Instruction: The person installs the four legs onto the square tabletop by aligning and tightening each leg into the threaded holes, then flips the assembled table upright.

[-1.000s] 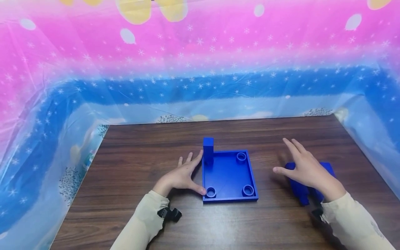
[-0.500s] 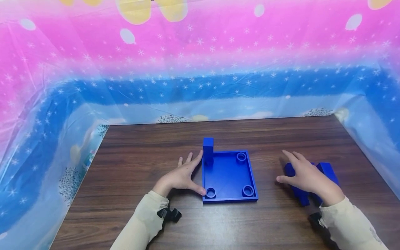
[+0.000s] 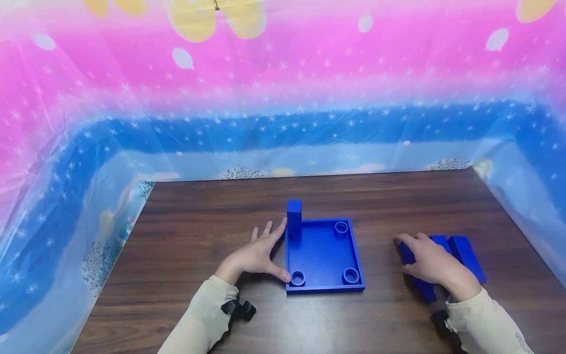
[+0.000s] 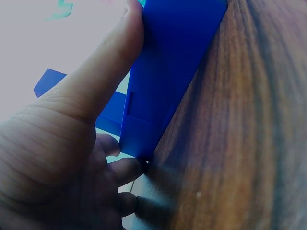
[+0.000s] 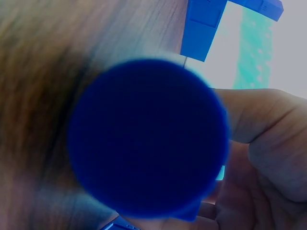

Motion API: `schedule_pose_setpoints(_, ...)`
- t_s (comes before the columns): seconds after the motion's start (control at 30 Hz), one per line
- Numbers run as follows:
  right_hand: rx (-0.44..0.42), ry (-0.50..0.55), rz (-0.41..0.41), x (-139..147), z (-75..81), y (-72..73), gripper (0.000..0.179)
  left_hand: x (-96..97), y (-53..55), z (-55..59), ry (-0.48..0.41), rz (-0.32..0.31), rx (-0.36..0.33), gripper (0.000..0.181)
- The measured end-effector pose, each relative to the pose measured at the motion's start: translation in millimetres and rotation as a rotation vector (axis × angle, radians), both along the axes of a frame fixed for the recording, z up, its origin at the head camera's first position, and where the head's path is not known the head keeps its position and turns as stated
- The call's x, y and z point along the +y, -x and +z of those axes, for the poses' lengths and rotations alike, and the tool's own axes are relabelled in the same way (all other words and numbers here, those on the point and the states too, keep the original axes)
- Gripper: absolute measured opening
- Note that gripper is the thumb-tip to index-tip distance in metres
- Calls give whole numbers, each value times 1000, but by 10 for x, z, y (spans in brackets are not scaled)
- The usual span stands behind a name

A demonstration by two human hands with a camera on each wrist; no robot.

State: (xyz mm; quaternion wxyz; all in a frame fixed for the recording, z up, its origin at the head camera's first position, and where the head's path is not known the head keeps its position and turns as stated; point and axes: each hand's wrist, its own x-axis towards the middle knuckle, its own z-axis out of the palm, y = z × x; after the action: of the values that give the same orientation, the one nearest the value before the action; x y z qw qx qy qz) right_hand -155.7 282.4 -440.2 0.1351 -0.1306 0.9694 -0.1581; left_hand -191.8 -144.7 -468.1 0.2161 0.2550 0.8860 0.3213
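A shallow square blue tray [image 3: 325, 258] with raised rims lies on the table, round sockets showing in three corners. From its far left corner rises a square blue post [image 3: 294, 216]. My left hand [image 3: 254, 253] spreads along the tray's left side, thumb at the near corner and forefinger by the far one; in the left wrist view the thumb rests against the tray's side wall [image 4: 168, 62]. On the right, my right hand [image 3: 435, 260] grips the leftmost lying blue post [image 3: 427, 291] between thumb and fingers. That post's round end [image 5: 148, 139] fills the right wrist view.
Beside the gripped post lie two more blue posts, a middle one [image 3: 439, 242] partly hidden by my right hand and an outer one [image 3: 466, 255]. The brown wooden table [image 3: 212, 211] is backed by a pink and blue patterned cloth [image 3: 283, 83].
My right hand has come down onto the leftmost post, its fingers closing round it. The left hand and the tray hold their place; the head view tilts slightly.
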Motion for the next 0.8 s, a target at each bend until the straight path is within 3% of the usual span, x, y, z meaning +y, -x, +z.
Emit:
schedule_pose_setpoints(0.33,55,46,29,13,49,-8,72,2,-1,5,-11,-5,-12,143)
schedule_pose_setpoints(0.8,230,228,103,-256,346,30,59,6,-3,7,-10,4,-12,145)
